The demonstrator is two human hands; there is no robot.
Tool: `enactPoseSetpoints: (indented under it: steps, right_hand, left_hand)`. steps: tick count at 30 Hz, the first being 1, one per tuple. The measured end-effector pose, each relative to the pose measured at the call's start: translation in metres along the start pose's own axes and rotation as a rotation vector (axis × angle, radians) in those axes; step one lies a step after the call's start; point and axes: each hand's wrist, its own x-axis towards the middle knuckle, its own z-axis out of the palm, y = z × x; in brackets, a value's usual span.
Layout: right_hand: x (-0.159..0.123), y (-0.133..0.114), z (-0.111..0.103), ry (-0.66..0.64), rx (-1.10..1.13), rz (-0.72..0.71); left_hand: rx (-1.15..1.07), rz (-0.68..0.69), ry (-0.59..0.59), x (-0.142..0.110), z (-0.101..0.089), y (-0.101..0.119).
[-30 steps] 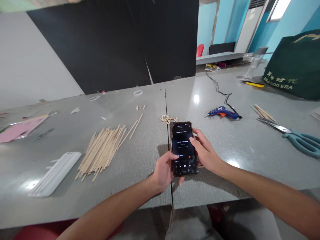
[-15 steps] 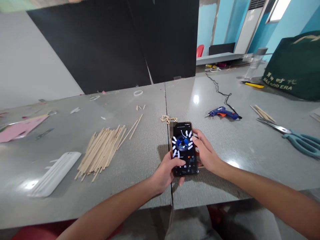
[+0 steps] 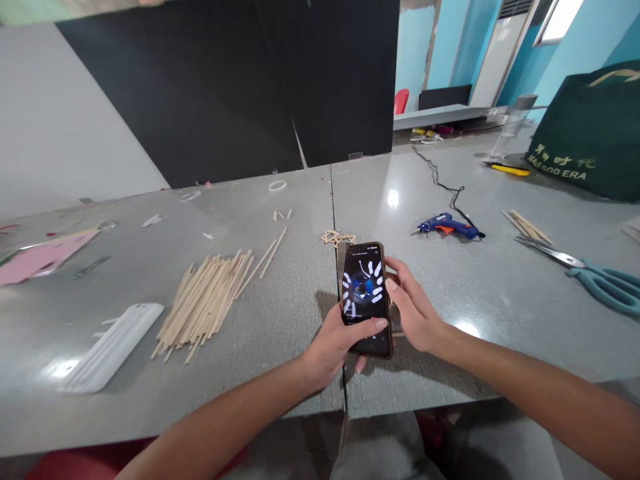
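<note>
A black smartphone (image 3: 363,290) with a lit screen is held just above the grey table (image 3: 250,373), over the seam between two tabletops. My left hand (image 3: 333,347) grips its lower end, the thumb lying across the bottom of the screen. My right hand (image 3: 413,307) clasps the phone's right edge, fingers curled around it. A small star made of wooden sticks (image 3: 337,237) lies on the table just beyond the phone.
A pile of thin wooden sticks (image 3: 205,303) lies to the left, with a white ribbed plastic piece (image 3: 113,347) nearer the edge. A blue glue gun (image 3: 447,227) with its black cord, teal scissors (image 3: 600,280), more sticks (image 3: 525,227) and a green bag (image 3: 590,133) are on the right.
The phone screen went from a dark text view to a round blue-and-white graphic. My left thumb slid across the bottom of the screen, and my right thumb moved off the screen to the phone's edge.
</note>
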Motion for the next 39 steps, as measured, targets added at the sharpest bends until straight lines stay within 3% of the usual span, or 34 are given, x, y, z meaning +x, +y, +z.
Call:
enactPoseSetpoints:
  steps: [3, 9, 18, 24, 29, 39]
  right_hand:
    - [-0.002, -0.001, 0.000, -0.014, 0.024, -0.003]
    - [0.000, -0.005, 0.001, 0.017, 0.020, 0.051]
    - [0.003, -0.008, 0.001, 0.030, 0.027, 0.053]
    - [0.006, -0.004, 0.002, 0.077, 0.046, 0.124]
    - [0.007, -0.003, 0.004, 0.075, 0.143, 0.284]
    - [0.007, -0.007, 0.005, 0.064, 0.200, 0.306]
  left_hand:
    - [0.001, 0.008, 0.032, -0.001, 0.000, -0.001]
    - [-0.057, 0.045, -0.034, -0.002, 0.001, 0.000]
    - [-0.098, 0.019, -0.029, 0.002, -0.003, -0.004]
    - [-0.244, -0.015, -0.113, 0.008, -0.010, -0.011]
    - [-0.295, 0.033, -0.172, 0.009, -0.011, -0.013]
    - [-0.247, 0.013, -0.117, 0.006, -0.007, -0.009]
